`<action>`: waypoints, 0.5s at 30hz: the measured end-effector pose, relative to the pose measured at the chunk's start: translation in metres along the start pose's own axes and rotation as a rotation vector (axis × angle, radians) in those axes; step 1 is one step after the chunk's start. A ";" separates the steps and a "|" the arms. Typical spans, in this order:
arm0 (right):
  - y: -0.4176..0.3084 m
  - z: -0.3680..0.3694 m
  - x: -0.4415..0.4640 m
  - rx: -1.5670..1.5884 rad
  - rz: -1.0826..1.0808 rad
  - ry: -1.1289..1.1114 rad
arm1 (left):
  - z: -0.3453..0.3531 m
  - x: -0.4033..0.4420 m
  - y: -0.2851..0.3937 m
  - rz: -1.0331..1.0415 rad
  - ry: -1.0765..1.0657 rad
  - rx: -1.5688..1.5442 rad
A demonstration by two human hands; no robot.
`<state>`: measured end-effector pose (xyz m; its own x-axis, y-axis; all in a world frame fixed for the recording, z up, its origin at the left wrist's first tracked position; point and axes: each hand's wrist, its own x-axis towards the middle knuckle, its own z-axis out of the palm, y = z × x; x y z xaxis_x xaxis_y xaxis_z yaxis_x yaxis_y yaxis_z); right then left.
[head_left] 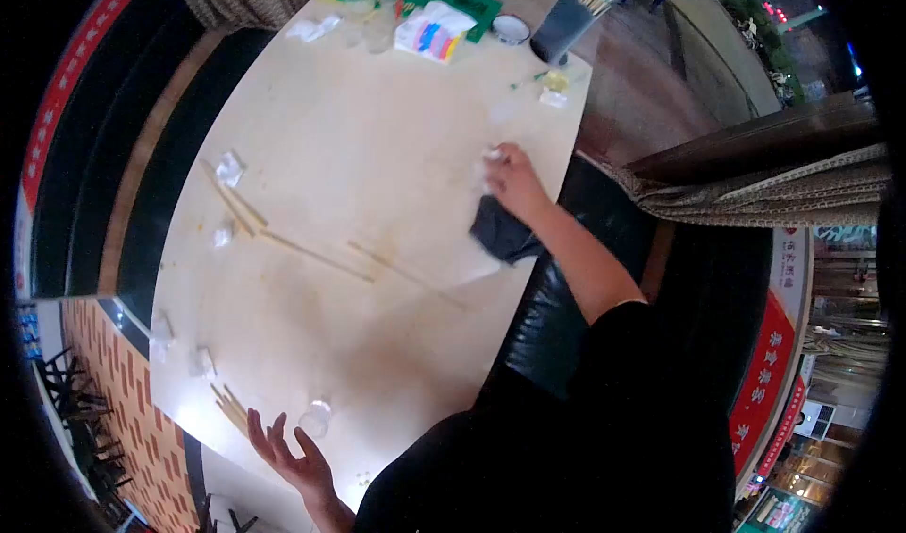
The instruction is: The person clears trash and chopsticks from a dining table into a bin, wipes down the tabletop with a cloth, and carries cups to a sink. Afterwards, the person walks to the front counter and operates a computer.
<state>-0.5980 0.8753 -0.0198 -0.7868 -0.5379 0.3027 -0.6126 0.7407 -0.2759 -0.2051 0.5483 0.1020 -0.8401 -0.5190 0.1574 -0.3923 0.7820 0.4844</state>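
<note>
- My right hand (515,180) – fingers closed – has a white tissue (492,156), at the table's (311,108) 2 o'clock.
- Dark cloth (505,231) at its 6 o'clock.
- My left hand (294,462) – spread wide, holding nothing – has a clear cup (316,419) at 1 o'clock.

Bows strongly at the edges, fisheye-fashion; ends in black corners. Brightens over tabletop (311,118), with glare at lower left, soft shadow at lower centre. Dims over dark bench (538,335). Blurs slightly around right hand (514,179).
</note>
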 end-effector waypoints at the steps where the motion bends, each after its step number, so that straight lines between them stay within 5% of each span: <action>1: -0.001 -0.012 0.001 -0.112 -0.108 -0.066 | 0.007 0.013 0.016 0.006 0.001 -0.009; 9: 0.021 -0.003 -0.003 0.206 0.060 -0.114 | 0.052 0.086 0.110 0.096 -0.131 -0.162; 11: 0.020 0.002 0.005 0.467 0.460 -0.328 | 0.061 0.098 0.125 0.118 -0.155 -0.152; 15: 0.025 -0.012 0.023 0.311 0.081 -0.007 | 0.090 0.130 0.147 0.146 -0.239 -0.198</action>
<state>-0.6302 0.8864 -0.0093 -0.8338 -0.4855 0.2628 -0.5409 0.6233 -0.5648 -0.4053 0.6272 0.1167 -0.9551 -0.2930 0.0428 -0.2011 0.7478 0.6328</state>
